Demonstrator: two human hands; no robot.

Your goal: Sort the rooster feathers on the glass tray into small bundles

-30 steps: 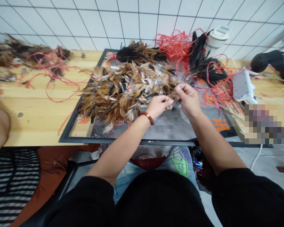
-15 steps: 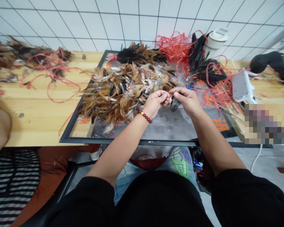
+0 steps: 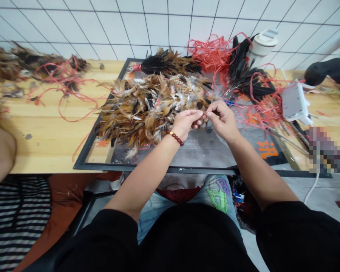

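Observation:
My left hand (image 3: 187, 122), with a dark red bead bracelet (image 3: 176, 139) at its wrist, is closed in a pinch at the right end of a feather pile (image 3: 147, 109). What little shows at its fingertips looks like a feather. My right hand (image 3: 222, 120) meets it there, thumb and index finger pinched together; whatever lies between them is too small to make out. Brown, black and whitish feathers make up the pile. Behind it lies a tied bundle of black and brown feathers (image 3: 170, 64). Both hands are above a dark-framed glass panel (image 3: 198, 149).
Tangled red plastic string (image 3: 212, 53) lies at the back, near black feathers (image 3: 259, 85) and a white container (image 3: 263, 43). A white device (image 3: 294, 102) stands to the right. More feathers (image 3: 45, 62) lie on the wooden table (image 3: 42, 132) at left, near another person's arm (image 3: 0, 151).
My fingertips have come closer together, and the right fingers are more bent. The pale bit between my hands is now mostly hidden. The whole view has shifted slightly.

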